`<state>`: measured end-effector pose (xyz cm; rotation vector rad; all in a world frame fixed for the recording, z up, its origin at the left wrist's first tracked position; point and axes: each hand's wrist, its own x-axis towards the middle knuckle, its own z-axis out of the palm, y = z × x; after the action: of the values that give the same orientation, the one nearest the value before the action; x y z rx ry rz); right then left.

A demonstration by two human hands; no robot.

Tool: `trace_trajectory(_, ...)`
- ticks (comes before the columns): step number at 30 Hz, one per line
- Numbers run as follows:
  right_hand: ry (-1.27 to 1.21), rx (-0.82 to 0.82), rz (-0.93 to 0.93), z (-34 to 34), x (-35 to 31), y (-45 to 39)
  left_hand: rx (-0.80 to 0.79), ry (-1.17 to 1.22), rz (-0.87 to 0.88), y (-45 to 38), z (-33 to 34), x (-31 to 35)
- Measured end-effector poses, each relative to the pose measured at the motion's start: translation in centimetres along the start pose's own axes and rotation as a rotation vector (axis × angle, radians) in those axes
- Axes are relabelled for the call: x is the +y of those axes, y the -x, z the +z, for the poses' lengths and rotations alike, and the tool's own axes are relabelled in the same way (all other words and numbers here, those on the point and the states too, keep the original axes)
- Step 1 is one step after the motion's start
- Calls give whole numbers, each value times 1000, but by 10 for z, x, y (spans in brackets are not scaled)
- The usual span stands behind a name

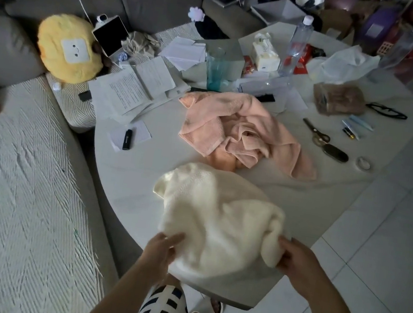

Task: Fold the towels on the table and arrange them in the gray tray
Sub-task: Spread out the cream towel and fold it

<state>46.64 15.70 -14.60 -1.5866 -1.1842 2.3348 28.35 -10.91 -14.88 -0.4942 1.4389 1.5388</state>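
Note:
A cream towel (214, 219) is bunched at the near end of the white table (143, 173), partly lifted. My left hand (160, 252) grips its near left edge and my right hand (296, 262) pinches its right corner. Farther along the table lies a crumpled pink towel (244, 132), untouched. A gray box-like tray (227, 54) stands at the far side behind a teal glass; its inside is hidden.
Papers (135, 88) and a black lighter (127, 139) lie at the left. Scissors (316, 133), a black case (335, 153), a tape roll (364, 163), pens, a bottle (296, 49) and a tissue box (264, 54) crowd the right and far side. A sofa with a yellow plush (68, 48) runs along the left.

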Motion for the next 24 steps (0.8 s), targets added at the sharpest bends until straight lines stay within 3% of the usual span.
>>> trace_trajectory(4,-104,-30,13,-4,3,3,-233,-515,-43,-4,4,-19)
trace_trajectory(7,-224,-94,2,-1,-1,10,-104,-923,24,-6,15,-35)
trace_trajectory(9,-220,-57,-40,1,-6,11,-14,-994,100,-5,18,-37)
trace_trajectory(14,-210,144,-197,-3,-33,7,170,-605,236,11,0,18)
trace_trajectory(18,-384,87,-394,-9,-72,17,355,-205,475,24,-21,86)
trace_trajectory(20,-375,-11,-451,-8,-77,22,210,26,538,30,-28,104)
trace_trajectory(22,-193,-54,-359,2,-66,22,0,154,447,25,-32,105)
trace_trajectory(24,54,-19,-207,11,-46,18,-121,-67,327,20,-37,85)
